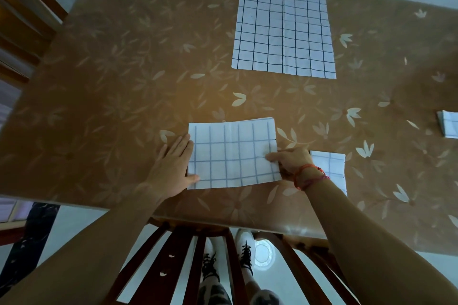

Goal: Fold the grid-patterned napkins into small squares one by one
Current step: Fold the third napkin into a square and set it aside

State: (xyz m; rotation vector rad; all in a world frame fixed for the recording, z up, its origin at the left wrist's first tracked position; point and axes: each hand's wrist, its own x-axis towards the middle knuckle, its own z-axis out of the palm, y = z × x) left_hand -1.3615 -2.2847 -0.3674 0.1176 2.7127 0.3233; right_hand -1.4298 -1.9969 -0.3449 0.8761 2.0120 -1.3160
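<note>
Near edge of the table [104,111]: a half-folded napkin [233,156], a wide rectangle, lies flat between both hands. Thin, limp cloth by the look of it; likely light, creases easily, slides on the glossy tablecloth, so best taken at a short edge or corner while the other side is pinned.

Left hand [173,163] lies flat at the napkin's left edge, fingers straight and together, thumb on the near-left corner. Right hand [290,161] pinches the right edge, fingers closed on the cloth, wrist bent inward.

Just right: a small folded square [329,166]. Far right edge: another folded piece [449,126]. Far side: an open napkin [282,25], spread flat, untouched.
</note>
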